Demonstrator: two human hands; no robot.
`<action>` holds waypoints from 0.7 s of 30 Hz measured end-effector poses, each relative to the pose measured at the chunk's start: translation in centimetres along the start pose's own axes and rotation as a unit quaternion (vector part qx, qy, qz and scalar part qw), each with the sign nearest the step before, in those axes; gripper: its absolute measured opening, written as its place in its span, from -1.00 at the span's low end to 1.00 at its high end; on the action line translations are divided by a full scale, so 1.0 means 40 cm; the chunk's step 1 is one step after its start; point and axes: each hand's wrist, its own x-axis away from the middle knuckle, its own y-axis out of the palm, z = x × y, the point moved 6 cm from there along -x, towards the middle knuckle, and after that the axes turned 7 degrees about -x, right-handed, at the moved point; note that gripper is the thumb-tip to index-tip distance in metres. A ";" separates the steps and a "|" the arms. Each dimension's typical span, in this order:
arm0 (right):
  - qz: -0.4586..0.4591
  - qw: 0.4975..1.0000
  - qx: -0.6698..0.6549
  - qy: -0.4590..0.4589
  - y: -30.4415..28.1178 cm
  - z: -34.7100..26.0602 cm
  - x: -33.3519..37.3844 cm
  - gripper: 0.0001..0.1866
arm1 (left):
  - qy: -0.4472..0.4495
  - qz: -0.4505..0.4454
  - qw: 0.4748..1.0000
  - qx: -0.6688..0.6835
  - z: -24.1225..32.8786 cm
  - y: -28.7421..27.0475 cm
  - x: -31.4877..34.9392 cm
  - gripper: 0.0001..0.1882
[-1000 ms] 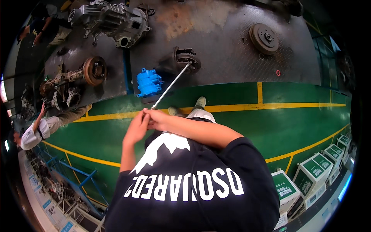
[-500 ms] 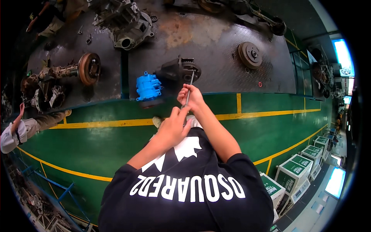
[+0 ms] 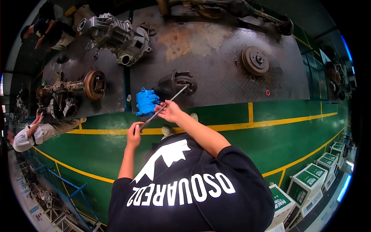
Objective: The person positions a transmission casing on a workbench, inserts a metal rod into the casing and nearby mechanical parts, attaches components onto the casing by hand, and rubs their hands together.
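Observation:
A long, thin metal tool with a dark grip slants up over the near edge of the metal-topped table. My left hand closes on its grip end, low and to the left. Farther up the shaft, the fingers of my right hand wrap around it. The tool's far tip reaches the toothed end of a dark differential assembly lying on the table. Whether the tip is seated in a part there is too small to tell. Just left of my right hand sits a bright blue casting at the table edge.
A gearbox housing stands at the back left and a brake drum lies to the right, near a small red ring. An axle with a rusty drum is on the left table, where another person works.
My hands have moved apart along the tool, left hand down and leftward. The tool has tilted from nearly upright to a slant. The view has shifted somewhat.

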 end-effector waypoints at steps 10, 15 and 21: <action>-0.098 0.994 0.001 0.039 0.004 -0.157 0.087 -0.71 | -0.057 -0.124 0.964 -0.228 0.525 0.101 -0.005 -0.64; -0.183 0.978 -0.054 0.089 0.037 -0.148 0.111 -0.82 | 0.036 -0.139 0.933 -0.331 0.714 0.158 0.040 -0.53; -0.171 0.982 0.067 0.040 -0.030 -0.162 0.120 -0.72 | -0.028 -0.281 0.891 -0.356 0.735 0.200 0.071 -0.62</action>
